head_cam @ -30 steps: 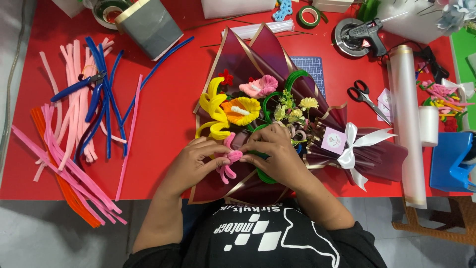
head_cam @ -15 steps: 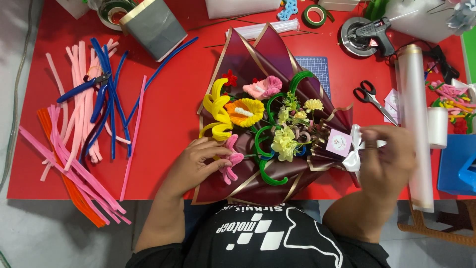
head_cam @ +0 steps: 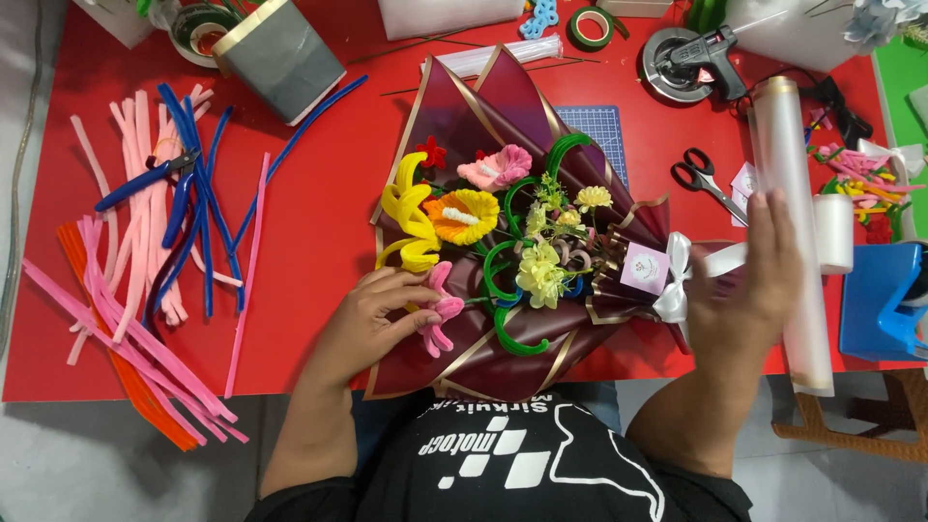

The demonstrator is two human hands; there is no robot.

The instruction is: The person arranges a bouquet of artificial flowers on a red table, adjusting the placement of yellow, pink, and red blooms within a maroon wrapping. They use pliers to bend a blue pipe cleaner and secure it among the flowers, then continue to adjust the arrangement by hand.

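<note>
A bouquet of pipe-cleaner flowers lies on the red table (head_cam: 319, 222), wrapped in dark maroon paper (head_cam: 483, 106) with gold edges. It holds yellow (head_cam: 411, 217), orange (head_cam: 464, 215) and pink (head_cam: 495, 167) blooms with green loops. A white ribbon bow with a small tag (head_cam: 667, 275) ties its stem end. My left hand (head_cam: 382, 309) rests on the wrap's near edge, fingers touching a small pink flower (head_cam: 440, 314). My right hand (head_cam: 749, 280) is raised at the right, fingers spread, touching the clear film roll (head_cam: 788, 193).
Loose pink, blue and orange pipe cleaners (head_cam: 145, 290) with blue pliers (head_cam: 145, 179) lie at the left. Black scissors (head_cam: 706, 179), a glue gun (head_cam: 706, 53), tape rolls (head_cam: 590, 24), a grey box (head_cam: 280, 58) and a blue object (head_cam: 884, 300) ring the bouquet.
My right hand left the bouquet's middle and swung right, past the ribbon, up to the clear film roll. My left hand stayed at the pink flower.
</note>
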